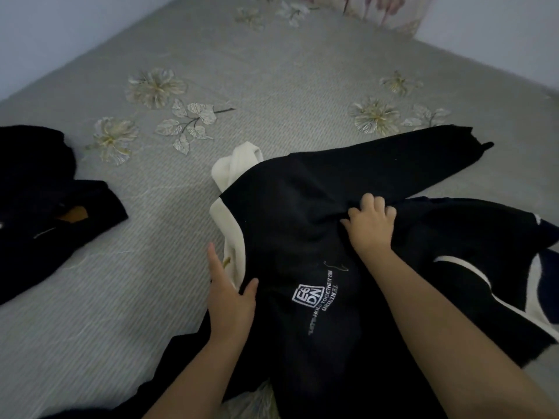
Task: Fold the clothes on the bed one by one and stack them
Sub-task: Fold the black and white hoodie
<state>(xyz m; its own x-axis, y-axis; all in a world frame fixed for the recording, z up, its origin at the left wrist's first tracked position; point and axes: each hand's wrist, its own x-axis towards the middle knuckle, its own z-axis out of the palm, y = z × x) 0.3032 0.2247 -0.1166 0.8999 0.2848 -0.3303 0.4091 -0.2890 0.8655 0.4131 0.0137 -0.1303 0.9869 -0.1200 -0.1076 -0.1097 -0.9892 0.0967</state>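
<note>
A black top [302, 237] with a white printed logo lies spread over the near middle of the bed, one sleeve stretched toward the far right. A cream garment [230, 189] sticks out from under its left edge. My left hand [230, 294] lies flat with fingers straight along the top's left edge, thumb on the black fabric. Where the sleeve meets the body, my right hand [370, 222] pinches a fold of the black cloth. A dark garment with white stripes [484, 267] lies partly beneath on the right.
A second black garment [42, 207] lies crumpled at the left edge of view. The grey bedspread [272, 86] with embroidered flowers stretches to the walls. A floral pillow or cloth [381, 10] sits at the far end.
</note>
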